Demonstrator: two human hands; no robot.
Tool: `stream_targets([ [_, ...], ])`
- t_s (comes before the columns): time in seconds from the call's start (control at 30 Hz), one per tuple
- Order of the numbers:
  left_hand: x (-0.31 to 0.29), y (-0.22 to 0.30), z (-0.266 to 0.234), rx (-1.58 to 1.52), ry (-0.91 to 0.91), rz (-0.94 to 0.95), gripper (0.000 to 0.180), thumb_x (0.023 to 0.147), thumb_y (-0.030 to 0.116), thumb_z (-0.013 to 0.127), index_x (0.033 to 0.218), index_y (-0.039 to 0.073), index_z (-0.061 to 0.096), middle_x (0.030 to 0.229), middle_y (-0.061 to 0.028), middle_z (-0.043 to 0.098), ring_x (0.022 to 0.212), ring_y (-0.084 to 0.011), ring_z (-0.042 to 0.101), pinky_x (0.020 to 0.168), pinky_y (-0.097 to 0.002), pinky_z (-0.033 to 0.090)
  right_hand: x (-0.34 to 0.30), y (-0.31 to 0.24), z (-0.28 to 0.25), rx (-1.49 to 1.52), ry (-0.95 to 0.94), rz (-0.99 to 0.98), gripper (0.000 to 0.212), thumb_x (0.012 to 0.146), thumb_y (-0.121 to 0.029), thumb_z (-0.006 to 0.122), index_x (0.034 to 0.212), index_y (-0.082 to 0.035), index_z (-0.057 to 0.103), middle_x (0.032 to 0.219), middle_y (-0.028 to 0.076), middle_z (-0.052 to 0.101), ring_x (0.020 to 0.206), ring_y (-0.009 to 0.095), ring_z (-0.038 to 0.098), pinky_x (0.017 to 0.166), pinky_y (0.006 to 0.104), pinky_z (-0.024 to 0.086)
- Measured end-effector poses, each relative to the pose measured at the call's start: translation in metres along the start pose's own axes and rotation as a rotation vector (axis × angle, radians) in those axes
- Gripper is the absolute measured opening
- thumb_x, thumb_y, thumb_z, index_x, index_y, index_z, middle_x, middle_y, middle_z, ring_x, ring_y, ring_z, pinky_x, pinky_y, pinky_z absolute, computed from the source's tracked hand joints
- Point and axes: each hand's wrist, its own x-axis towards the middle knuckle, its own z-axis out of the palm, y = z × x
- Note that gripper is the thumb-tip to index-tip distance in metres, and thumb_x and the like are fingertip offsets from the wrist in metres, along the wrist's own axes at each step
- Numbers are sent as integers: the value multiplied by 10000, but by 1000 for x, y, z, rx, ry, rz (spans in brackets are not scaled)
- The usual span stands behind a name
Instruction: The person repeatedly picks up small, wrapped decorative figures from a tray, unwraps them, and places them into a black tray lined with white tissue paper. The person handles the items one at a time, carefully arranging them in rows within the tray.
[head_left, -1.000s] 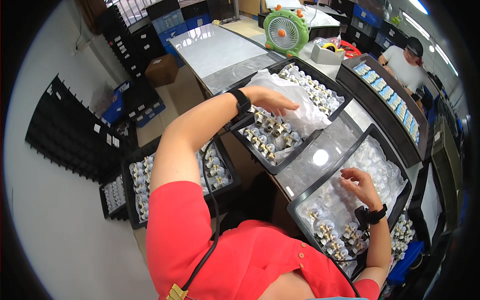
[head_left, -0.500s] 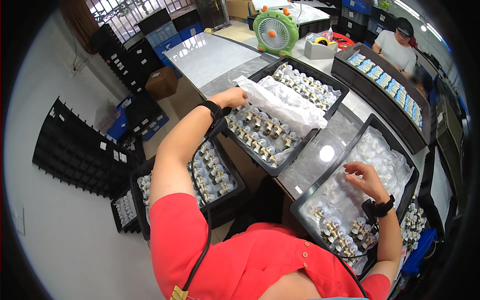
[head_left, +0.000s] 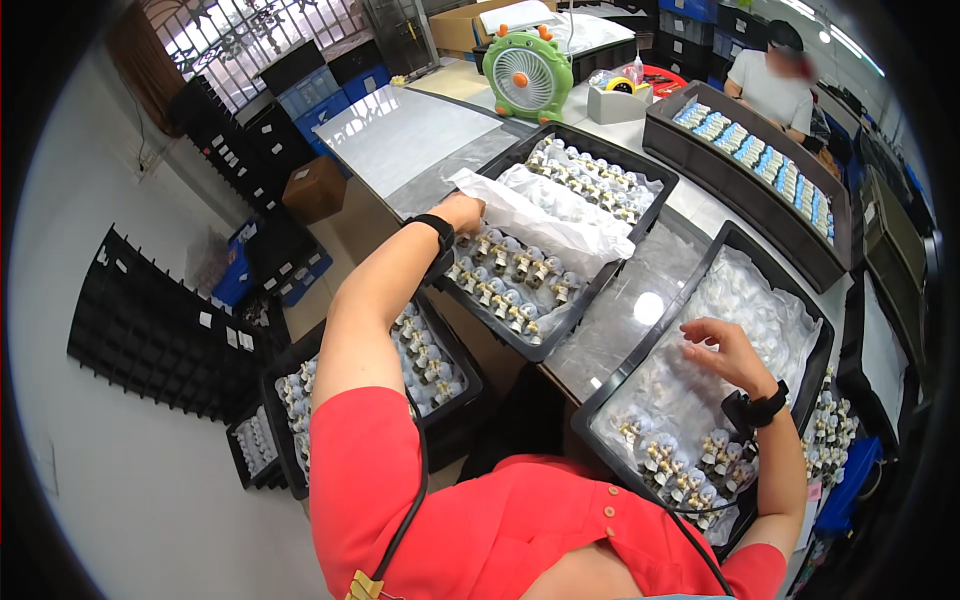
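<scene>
My left hand (head_left: 463, 213) is at the left side of a black tray (head_left: 540, 352), its fingers curled down beside the end of a row of small figurines (head_left: 517, 262) with pale blue-white heads and gold parts. The fingertips are hidden, so what they hold does not show. A white paper sheet (head_left: 545, 215) stands folded up across that tray's middle. Over a second black tray (head_left: 606, 385), my right hand (head_left: 722, 350) hovers with fingers curved and apart, holding nothing. Beneath it a translucent plastic sheet (head_left: 740, 300) covers part of the contents; more figurines (head_left: 690, 465) show at the near end.
Lower left, another black tray (head_left: 470, 385) of figurines stands below table height. A brown bin (head_left: 690, 140) with blue-and-white items is at far right, a person (head_left: 772, 88) behind it. A green fan (head_left: 528, 78) and tape dispenser (head_left: 620, 100) stand on the table.
My left hand has moved slightly lower, its fingers now further down among the figurines at the tray's side. My right hand stays nearly still over the plastic sheet. The view has shifted a little.
</scene>
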Motion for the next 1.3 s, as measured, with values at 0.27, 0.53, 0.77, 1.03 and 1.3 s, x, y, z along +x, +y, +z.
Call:
stream_targets([
  [0.27,5,-3,3,-274,-1,61,259,694,252,675,829,31,687,721,-115,669,599,-206,643,591,-348,526,-5,16,-6,-40,58,-99,335,781,-201,696,1056,-22,632,928,104,670,843,204,634,759,319,493],
  [0.53,4,-45,6,-297,77,99,406,736,260,679,1055,15,629,887,-149,659,690,-244,646,644,-347,502,-12,-22,-42,-94,-64,-8,330,780,-232,675,1030,-21,632,938,121,668,841,221,639,740,324,505],
  [0.77,-87,31,-47,-223,64,287,355,798,230,656,1041,-25,617,783,-166,659,716,-250,635,676,-337,486,-60,-44,-54,-692,-468,279,313,685,-180,704,943,-21,624,864,142,651,838,302,628,743,369,487],
  [1.03,-177,133,-78,-582,142,719,265,799,98,654,1047,15,611,796,-90,628,706,-166,598,645,-286,477,-77,14,-31,-933,-366,383,354,531,-264,770,730,12,673,721,176,649,710,323,647,631,384,528],
  [1.3,-174,215,-62,-899,-63,980,354,847,68,615,1196,51,559,1057,-70,606,932,-115,593,792,-267,498,-66,-49,-53,-471,-40,70,290,630,-128,705,884,-28,605,904,140,576,819,289,587,721,346,479],
])
